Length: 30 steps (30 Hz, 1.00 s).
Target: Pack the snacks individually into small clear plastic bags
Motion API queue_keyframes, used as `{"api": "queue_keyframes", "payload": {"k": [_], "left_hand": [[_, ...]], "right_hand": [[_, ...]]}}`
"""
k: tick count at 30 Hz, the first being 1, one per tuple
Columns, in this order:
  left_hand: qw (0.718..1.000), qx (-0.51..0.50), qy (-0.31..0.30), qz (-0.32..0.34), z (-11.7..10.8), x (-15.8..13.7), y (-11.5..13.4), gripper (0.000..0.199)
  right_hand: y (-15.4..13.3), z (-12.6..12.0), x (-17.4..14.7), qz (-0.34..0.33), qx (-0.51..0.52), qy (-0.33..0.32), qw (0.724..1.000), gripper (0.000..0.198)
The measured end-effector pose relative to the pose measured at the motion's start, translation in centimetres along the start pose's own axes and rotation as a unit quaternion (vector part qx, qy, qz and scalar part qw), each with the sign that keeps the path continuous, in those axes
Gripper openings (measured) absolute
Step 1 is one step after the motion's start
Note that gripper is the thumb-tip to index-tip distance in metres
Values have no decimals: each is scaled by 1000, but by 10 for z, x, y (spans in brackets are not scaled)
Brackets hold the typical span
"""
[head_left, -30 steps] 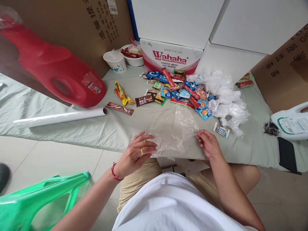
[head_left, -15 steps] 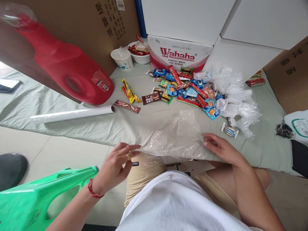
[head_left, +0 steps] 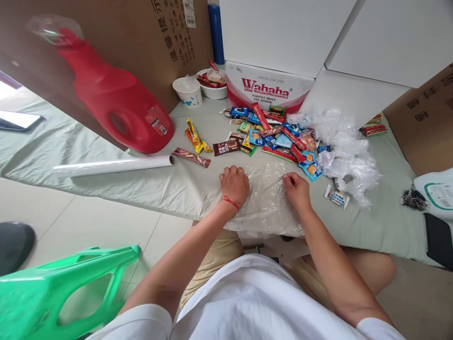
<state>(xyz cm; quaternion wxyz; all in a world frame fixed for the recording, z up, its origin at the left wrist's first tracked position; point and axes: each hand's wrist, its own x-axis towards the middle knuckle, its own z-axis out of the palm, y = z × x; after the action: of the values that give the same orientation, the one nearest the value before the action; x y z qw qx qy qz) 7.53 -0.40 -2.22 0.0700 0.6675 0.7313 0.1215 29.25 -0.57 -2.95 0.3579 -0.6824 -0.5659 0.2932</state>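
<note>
A clear plastic bag point(head_left: 264, 204) lies flat and wrinkled at the front edge of the cloth-covered table, its near part hanging over my lap. My left hand point(head_left: 235, 185), fingers curled, is closed on the bag's upper left side; the fingertips are partly hidden. On the opposite side my right hand point(head_left: 296, 190) pinches the bag's upper right edge between thumb and fingers. Just beyond the bag is a heap of wrapped snacks point(head_left: 272, 134) in red, blue and brown. A crumpled pile of clear plastic bags point(head_left: 348, 151) spreads to the right of it.
A white tube point(head_left: 116, 165), a brown snack bar point(head_left: 191, 157) and yellow packets point(head_left: 196, 138) lie to the left. Behind stand a red jug point(head_left: 120, 104), a paper cup point(head_left: 188, 92) and a Wahaba-style printed carton point(head_left: 269, 87). A green stool point(head_left: 71, 283) is at lower left.
Both hands have moved forward and closer together, onto the plastic bag. My left hand went from outstretched fingers to curled ones; my right hand closed into a pinch. The view shifted slightly.
</note>
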Motion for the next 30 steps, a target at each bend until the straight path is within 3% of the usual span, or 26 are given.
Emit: {"api": "queue_keyframes", "payload": {"k": [2, 5, 9, 12, 16, 18, 21, 23, 26, 30], "left_hand": [[1000, -11, -10, -3, 0, 2, -3, 28], [996, -64, -9, -66, -4, 15, -12, 30], [988, -108, 25, -109, -2, 41, -22, 29], [984, -117, 106, -84, -1, 50, -26, 33], [963, -105, 247, -20, -12, 33, -22, 34], [967, -100, 216, 92, -17, 18, -20, 31], [968, -74, 76, 229, -15, 1, -23, 38], [973, -42, 10, 227, -9, -4, -32, 45], [976, -2, -43, 215, 1, -2, -47, 54], [972, 19, -61, 225, 4, 2, -54, 58]], "right_hand": [[9, -10, -5, -1, -18, 43, 999, 38], [22, -23, -13, -7, -52, 98, 994, 39], [33, -29, -13, -4, -97, 115, 989, 40], [34, -28, -6, -6, -141, 108, 984, 40], [31, -25, -1, 6, -169, 83, 982, 42], [27, -25, -3, -5, -190, 94, 977, 42], [24, -29, -11, -78, -259, 137, 953, 49], [26, -35, -18, -131, -314, 112, 934, 47], [29, -46, -20, -155, -353, 56, 921, 34], [10, -46, 19, -145, -336, 90, 926, 33]]}}
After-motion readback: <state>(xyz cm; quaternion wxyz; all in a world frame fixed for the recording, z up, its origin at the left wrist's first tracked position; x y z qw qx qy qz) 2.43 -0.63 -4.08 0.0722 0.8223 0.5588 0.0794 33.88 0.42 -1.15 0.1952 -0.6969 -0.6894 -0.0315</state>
